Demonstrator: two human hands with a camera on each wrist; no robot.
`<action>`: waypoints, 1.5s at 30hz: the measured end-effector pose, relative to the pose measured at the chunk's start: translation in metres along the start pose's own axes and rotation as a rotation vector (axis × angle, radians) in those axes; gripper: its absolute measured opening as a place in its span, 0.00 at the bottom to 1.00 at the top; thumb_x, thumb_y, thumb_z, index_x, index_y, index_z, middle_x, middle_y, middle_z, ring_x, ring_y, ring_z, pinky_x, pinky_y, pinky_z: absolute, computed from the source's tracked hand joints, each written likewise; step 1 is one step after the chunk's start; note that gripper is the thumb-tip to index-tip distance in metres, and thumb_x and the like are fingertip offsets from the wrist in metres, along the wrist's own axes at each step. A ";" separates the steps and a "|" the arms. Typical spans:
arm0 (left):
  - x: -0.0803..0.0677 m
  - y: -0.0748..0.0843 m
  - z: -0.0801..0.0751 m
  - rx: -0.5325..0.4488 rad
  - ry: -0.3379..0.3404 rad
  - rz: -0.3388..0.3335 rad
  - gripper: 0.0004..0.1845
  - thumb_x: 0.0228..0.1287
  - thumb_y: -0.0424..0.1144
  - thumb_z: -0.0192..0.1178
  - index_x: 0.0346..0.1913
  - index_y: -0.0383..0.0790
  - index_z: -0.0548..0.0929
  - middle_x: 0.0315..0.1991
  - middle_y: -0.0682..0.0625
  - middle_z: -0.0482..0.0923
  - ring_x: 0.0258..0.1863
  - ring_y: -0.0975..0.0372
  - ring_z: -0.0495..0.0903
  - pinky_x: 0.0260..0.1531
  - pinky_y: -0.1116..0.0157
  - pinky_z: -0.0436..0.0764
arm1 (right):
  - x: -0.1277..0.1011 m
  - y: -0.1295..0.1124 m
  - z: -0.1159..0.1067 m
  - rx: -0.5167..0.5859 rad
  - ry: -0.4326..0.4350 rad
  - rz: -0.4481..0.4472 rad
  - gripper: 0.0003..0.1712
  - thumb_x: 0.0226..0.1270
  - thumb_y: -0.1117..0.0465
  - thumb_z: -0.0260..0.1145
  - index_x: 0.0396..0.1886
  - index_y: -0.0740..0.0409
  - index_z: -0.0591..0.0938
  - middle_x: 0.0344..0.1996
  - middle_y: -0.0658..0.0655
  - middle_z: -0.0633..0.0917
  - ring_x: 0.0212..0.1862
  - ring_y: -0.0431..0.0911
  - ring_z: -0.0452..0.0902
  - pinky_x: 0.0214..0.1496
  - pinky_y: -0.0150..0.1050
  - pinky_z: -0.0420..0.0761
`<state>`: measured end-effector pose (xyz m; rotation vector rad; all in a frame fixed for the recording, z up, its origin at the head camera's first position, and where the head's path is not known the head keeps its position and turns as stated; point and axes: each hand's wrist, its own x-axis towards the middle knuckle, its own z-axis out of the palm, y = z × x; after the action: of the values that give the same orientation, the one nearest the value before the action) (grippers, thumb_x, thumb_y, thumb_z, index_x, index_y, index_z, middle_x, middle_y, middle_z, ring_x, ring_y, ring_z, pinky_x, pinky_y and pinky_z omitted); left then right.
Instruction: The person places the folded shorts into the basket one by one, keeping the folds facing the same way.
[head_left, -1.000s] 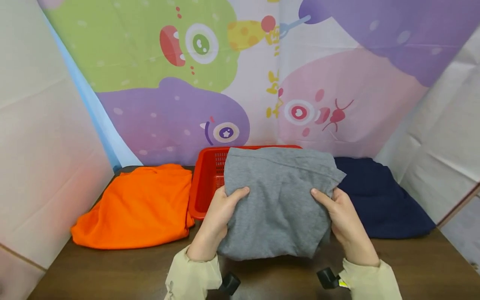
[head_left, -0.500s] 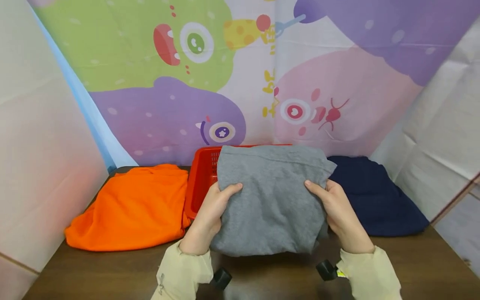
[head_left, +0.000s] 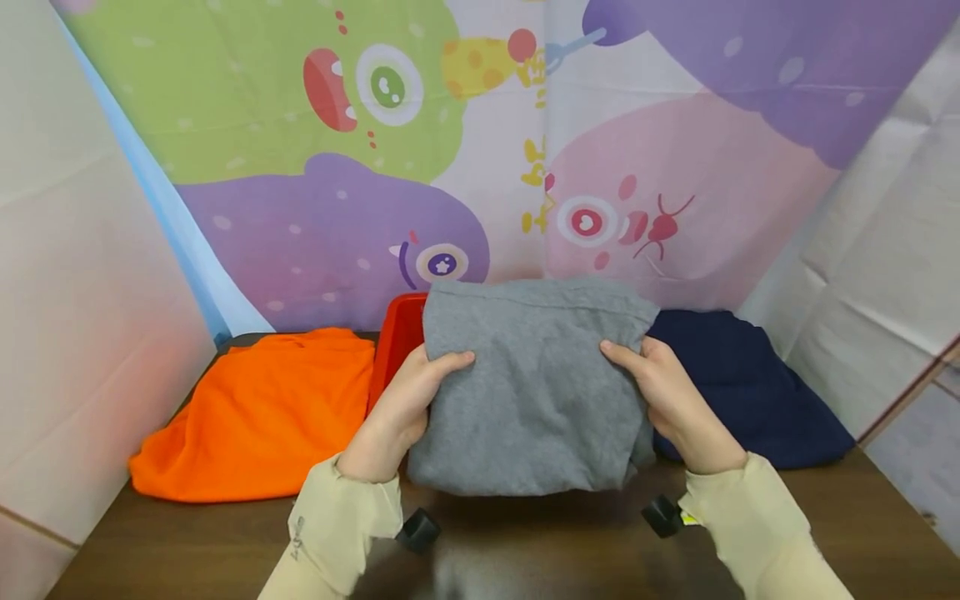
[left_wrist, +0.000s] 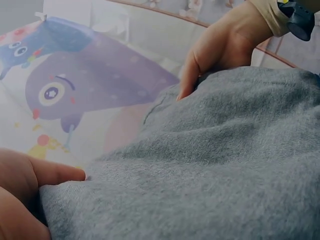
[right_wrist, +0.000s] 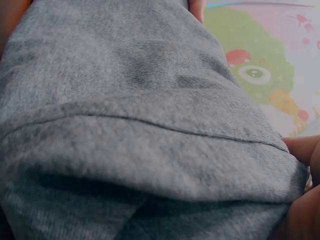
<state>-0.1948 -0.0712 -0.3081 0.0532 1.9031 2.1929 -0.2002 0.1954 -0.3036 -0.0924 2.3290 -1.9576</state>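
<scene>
A folded grey garment is held up off the dark wooden table, in front of a red plastic basket. My left hand grips its left edge, thumb on top. My right hand grips its right edge the same way. In the left wrist view the grey cloth fills the lower frame, with my left thumb on it and the right hand at its far side. The right wrist view is nearly all grey fabric. Most of the basket is hidden behind the garment.
An orange garment lies folded on the table to the left of the basket. A dark navy garment lies to the right. A cartoon-monster backdrop closes the back; white panels wall both sides.
Both hands have carried the grey garment upward and farther back, so it now covers more of the red basket. The grips are unchanged.
</scene>
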 end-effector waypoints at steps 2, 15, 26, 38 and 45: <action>0.001 0.003 -0.001 -0.006 0.001 -0.014 0.22 0.61 0.40 0.55 0.57 0.42 0.66 0.48 0.47 0.70 0.45 0.55 0.71 0.48 0.58 0.70 | 0.002 -0.003 0.000 -0.014 0.000 0.002 0.24 0.65 0.50 0.57 0.49 0.64 0.67 0.31 0.46 0.77 0.32 0.38 0.77 0.36 0.35 0.78; 0.015 0.023 -0.013 0.003 -0.040 -0.062 0.23 0.62 0.38 0.53 0.59 0.40 0.64 0.49 0.47 0.70 0.47 0.56 0.71 0.53 0.55 0.68 | 0.018 -0.020 0.003 -0.090 0.026 -0.005 0.28 0.65 0.49 0.56 0.54 0.66 0.64 0.43 0.54 0.72 0.36 0.39 0.74 0.40 0.33 0.76; 0.024 0.042 -0.019 -0.017 -0.024 -0.027 0.17 0.62 0.35 0.53 0.54 0.40 0.68 0.45 0.49 0.71 0.45 0.57 0.72 0.53 0.56 0.67 | 0.032 -0.039 0.004 -0.044 -0.003 -0.035 0.30 0.66 0.52 0.55 0.61 0.63 0.59 0.51 0.56 0.69 0.45 0.44 0.72 0.47 0.38 0.73; 0.038 0.050 -0.021 -0.054 0.083 0.022 0.21 0.60 0.33 0.54 0.56 0.40 0.66 0.46 0.50 0.69 0.46 0.57 0.70 0.54 0.58 0.66 | 0.051 -0.046 0.006 0.009 -0.011 -0.092 0.33 0.66 0.53 0.55 0.65 0.60 0.56 0.56 0.57 0.68 0.51 0.47 0.70 0.57 0.45 0.69; 0.047 0.045 -0.023 -0.027 0.144 0.032 0.24 0.58 0.33 0.56 0.59 0.40 0.66 0.53 0.48 0.67 0.51 0.56 0.67 0.57 0.57 0.63 | 0.065 -0.039 0.008 0.020 0.014 -0.124 0.30 0.66 0.55 0.56 0.63 0.62 0.58 0.52 0.55 0.70 0.47 0.43 0.71 0.52 0.39 0.71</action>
<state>-0.2518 -0.0896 -0.2736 -0.0818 1.9588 2.2996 -0.2642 0.1734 -0.2689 -0.2275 2.3660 -2.0431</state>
